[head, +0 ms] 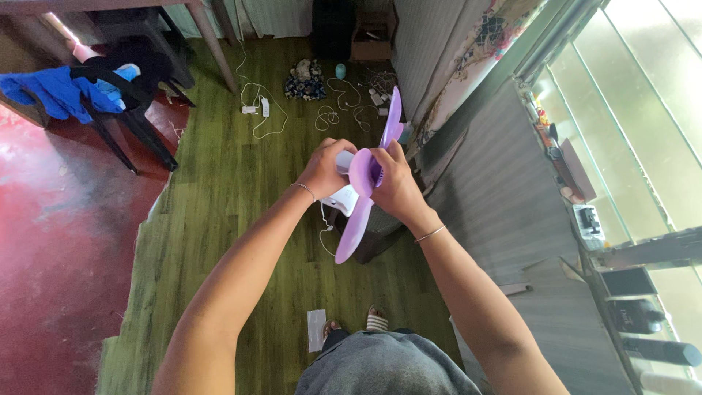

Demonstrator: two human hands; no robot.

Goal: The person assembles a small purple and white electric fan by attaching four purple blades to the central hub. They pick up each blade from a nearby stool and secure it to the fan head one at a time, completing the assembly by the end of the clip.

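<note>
A blue cloth (pixel 51 91) lies draped over a dark chair (pixel 139 110) at far left, above the green plank floor (pixel 219 219). Near the middle, the left hand (pixel 322 170) grips the white fan body (pixel 345 197), while the right hand (pixel 395 186) clasps the hub of the purple fan blade (pixel 365 197), held at chest height. White cables (pixel 329 110) lie beyond; a cluttered sill (pixel 578 190) stands at right.

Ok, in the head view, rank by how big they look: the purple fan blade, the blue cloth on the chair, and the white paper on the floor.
1. Purple fan blade, though it is nearest the camera.
2. Blue cloth.
3. White paper.
</note>
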